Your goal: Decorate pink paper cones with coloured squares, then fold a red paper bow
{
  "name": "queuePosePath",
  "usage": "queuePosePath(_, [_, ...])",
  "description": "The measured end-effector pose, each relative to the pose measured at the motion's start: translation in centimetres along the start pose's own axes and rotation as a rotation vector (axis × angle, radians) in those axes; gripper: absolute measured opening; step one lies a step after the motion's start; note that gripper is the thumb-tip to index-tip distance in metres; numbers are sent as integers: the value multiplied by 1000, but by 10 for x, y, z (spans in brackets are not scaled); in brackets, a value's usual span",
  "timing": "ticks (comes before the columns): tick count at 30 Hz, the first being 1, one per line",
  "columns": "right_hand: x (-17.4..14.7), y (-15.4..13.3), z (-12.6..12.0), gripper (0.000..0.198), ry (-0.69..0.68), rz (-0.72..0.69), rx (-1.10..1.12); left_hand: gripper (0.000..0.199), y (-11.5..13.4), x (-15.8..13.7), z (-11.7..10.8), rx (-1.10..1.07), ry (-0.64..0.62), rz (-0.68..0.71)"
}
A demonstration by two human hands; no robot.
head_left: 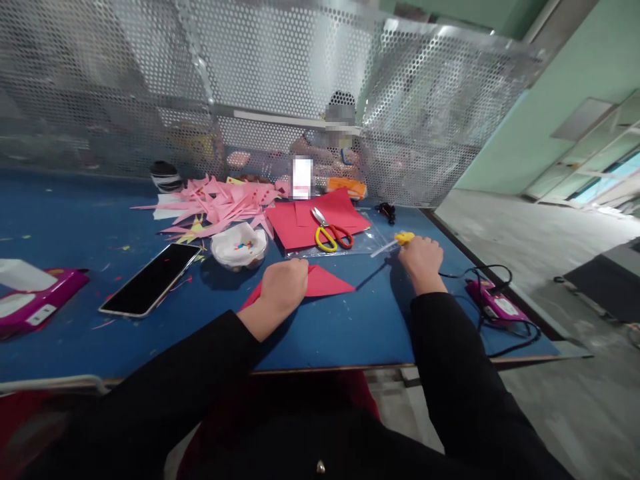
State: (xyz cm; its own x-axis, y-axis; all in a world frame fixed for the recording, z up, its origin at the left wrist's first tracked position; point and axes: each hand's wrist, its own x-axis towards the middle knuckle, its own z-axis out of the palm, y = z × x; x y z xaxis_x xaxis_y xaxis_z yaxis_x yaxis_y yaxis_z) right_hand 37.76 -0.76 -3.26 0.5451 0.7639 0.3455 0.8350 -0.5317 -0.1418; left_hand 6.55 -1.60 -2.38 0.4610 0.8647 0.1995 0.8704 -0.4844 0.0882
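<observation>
My left hand [285,283] is closed on a folded piece of red paper [327,283], whose pointed end sticks out to the right along the blue table. My right hand [425,261], farther right, is wrapped round a small yellow tool [404,238] with a thin white stick poking out to the left. Most of that tool is hidden by my fingers, so its kind is unclear. Scissors [327,233] with yellow and red handles lie on red paper sheets [290,223] beyond my hands. A white-lined bowl [240,245] with small colourful bits stands just past my left hand.
Pink pointed paper pieces [225,203] are piled at the back left. A phone [153,280] lies at left, near a purple device [43,300]. Another purple device [495,303] and black cable are at right. A perforated metal screen [280,60] borders the back; a person sits behind it.
</observation>
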Motion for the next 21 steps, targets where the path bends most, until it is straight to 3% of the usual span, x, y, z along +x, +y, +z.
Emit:
queuePosePath(4, [-9,-6,-20,40,108,-35,165,29,-9,0,-2,-76,59,-69])
queuePosePath(7, [-26,-26,-27,39,92,-167,414,27,-13,1,-1,-165,98,-101])
queuePosePath(10, [-49,-54,-21,34,-47,-341,659,25,-16,1,3,-266,103,-70])
queuePosePath(12, [-65,-69,-14,33,-234,-395,927,24,-16,1,7,-331,116,-20])
queuePosePath(15, [-79,-81,-9,37,-509,-314,1222,23,-15,1,12,-313,177,153])
queuePosePath(18, [-84,-81,-8,38,-588,-237,1251,29,-13,0,16,-169,227,387])
queuePosePath(21, [-85,-80,-7,33,-669,-183,1295,35,-9,0,17,-79,269,472])
